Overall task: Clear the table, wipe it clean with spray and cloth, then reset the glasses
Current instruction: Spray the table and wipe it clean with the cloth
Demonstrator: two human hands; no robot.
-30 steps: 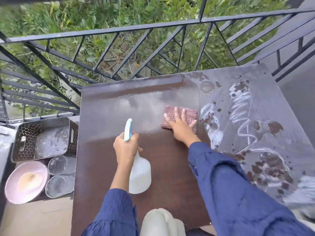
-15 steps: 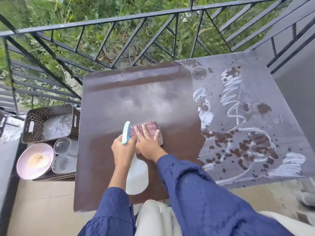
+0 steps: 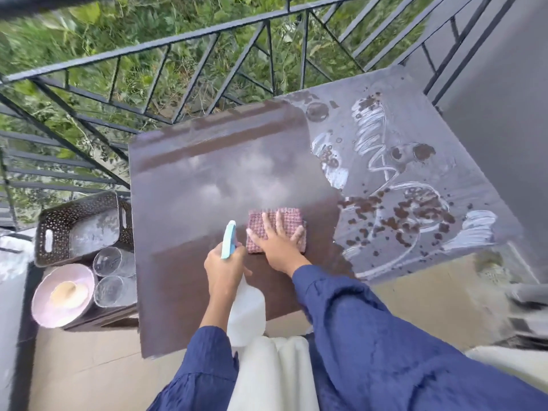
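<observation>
half the desk (image 3: 207, 179) looks wiped; smears and brown spots (image 3: 400, 209) lie on its right side. the right grip (image 3: 278, 247) presses the cloth (image 3: 289, 215) flat-fingered on the desk, the left grip (image 3: 224, 269) curls round the spray bottle (image 3: 246, 315). two glasses (image 3: 108, 261) wait beside the desk, not yet reset; the pink bowl (image 3: 38, 304) holds something pale, perhaps powder.

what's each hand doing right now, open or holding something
Left hand: curled round the spray bottle, holding it.
Right hand: open, fingers flat, pressing the cloth onto the table.
</observation>
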